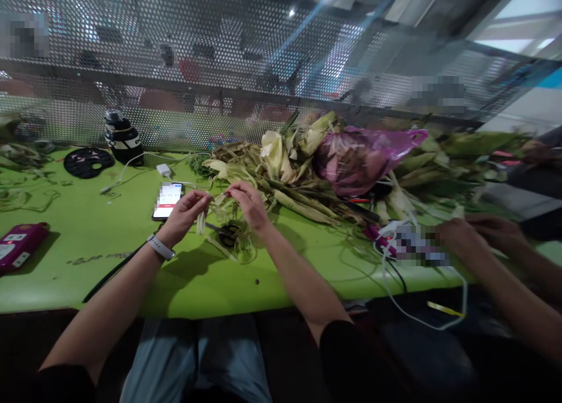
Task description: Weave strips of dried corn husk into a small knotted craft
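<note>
Under the phone [167,207] lies our green worktop [109,233], the largest thing. Behind the phone and to its right, we see a wide heap of husks [302,204]; farther right, among them, sits a purple bag [351,163]. A dark bottle [124,141] stands upright behind the phone, to its left. Our two hands are apart from each other, both to the right of the phone. The right hand [250,207], the farther one, has its fingertips close together; we cannot tell if they grip anything. The left hand [187,216] is closed on a pale strip [201,223], which hangs down right of the phone.
</note>
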Motion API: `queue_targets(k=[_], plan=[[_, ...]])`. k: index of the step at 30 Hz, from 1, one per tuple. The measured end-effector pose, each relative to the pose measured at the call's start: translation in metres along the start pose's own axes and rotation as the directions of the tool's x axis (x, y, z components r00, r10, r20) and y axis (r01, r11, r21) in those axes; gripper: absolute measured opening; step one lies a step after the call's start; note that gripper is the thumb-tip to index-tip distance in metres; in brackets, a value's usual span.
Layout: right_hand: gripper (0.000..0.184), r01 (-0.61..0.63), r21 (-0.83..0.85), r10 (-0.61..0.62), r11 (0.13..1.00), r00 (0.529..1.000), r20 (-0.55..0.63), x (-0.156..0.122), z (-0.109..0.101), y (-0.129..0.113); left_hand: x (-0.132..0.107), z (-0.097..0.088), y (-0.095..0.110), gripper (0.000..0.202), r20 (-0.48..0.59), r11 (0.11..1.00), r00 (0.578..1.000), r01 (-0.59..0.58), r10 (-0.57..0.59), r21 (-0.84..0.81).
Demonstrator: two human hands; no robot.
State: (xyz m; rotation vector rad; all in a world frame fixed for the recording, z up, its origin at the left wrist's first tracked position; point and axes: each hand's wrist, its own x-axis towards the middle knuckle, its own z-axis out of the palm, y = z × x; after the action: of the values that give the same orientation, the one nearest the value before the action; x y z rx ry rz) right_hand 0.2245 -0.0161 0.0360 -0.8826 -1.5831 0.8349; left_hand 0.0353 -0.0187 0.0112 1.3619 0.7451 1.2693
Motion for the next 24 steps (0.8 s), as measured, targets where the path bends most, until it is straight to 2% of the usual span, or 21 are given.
queue_targets(k=[1, 3, 5, 8, 14, 16, 21, 24], plan=[[0.021, -0.050, 0.041, 0.045, 0.998, 0.993, 0.107, 0.003, -0.001, 0.002, -0.001, 0.000, 0.001, 0.023, 0.041, 1.000, 0.999, 0.010, -0.010, -0.001], [0.020, -0.156, 0.073, 0.124, 0.985, 0.938, 0.325, 0.008, -0.002, 0.005, -0.002, -0.001, 0.003, 0.023, 0.118, 0.999, 0.992, 0.038, -0.036, -0.018], [0.019, -0.247, 0.085, 0.186, 0.965, 0.878, 0.442, 0.009, -0.001, 0.007, -0.003, -0.003, 0.004, 0.023, 0.172, 0.997, 0.983, 0.072, -0.064, -0.042], [0.019, -0.330, 0.137, 0.225, 0.934, 0.841, 0.492, 0.007, -0.002, 0.005, -0.002, -0.006, 0.004, 0.021, 0.201, 0.992, 0.975, 0.106, -0.089, -0.073], [0.025, -0.329, 0.152, 0.168, 0.932, 0.763, 0.624, 0.002, -0.007, -0.002, -0.003, -0.006, 0.005, 0.018, 0.191, 0.990, 0.978, 0.102, -0.082, -0.097], [0.024, -0.323, 0.131, 0.181, 0.937, 0.773, 0.609, 0.002, -0.006, -0.001, -0.003, -0.005, 0.005, 0.018, 0.178, 0.995, 0.981, 0.090, -0.081, -0.042], [0.024, -0.193, 0.050, 0.146, 0.980, 0.866, 0.479, 0.004, 0.001, 0.011, 0.000, -0.003, 0.006, 0.025, 0.099, 0.987, 0.984, 0.137, -0.145, 0.081], [0.026, -0.195, 0.079, 0.135, 0.978, 0.871, 0.473, 0.005, 0.003, 0.020, 0.001, -0.004, 0.005, 0.030, 0.064, 0.987, 0.987, 0.143, -0.148, 0.068]])
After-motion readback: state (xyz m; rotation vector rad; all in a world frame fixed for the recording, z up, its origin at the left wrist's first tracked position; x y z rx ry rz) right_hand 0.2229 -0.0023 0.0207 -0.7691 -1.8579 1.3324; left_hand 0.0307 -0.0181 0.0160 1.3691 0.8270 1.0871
